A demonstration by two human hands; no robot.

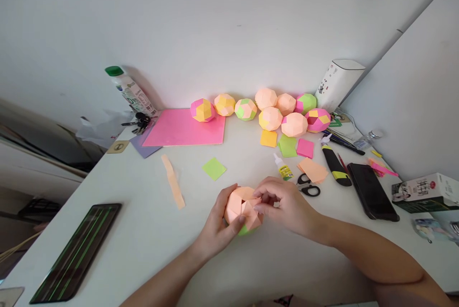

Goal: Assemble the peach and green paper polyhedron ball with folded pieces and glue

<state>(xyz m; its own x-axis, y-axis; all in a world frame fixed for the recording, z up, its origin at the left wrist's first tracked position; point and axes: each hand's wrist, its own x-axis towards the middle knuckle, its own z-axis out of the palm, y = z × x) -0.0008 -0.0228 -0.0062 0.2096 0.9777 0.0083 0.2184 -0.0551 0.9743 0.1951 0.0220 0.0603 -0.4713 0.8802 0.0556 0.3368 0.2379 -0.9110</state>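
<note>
An unfinished peach-orange paper ball [241,207] with a bit of green at its underside sits between both hands near the front middle of the white table [150,230]. My left hand [218,224] cups it from the left, fingers curled round it. My right hand [285,204] pinches a flap on its right side, fingers pressed together. A small glue bottle [283,168] and black-handled scissors [309,185] lie just behind my right hand.
Several finished paper balls [270,118] line the wall. Pink paper sheet [184,127], loose sticky notes [214,168], a peach paper strip [173,182], highlighter [335,166], black phone [373,191], a dark phone [77,252] at left, keys [139,123], bottle [131,89], carton [423,192].
</note>
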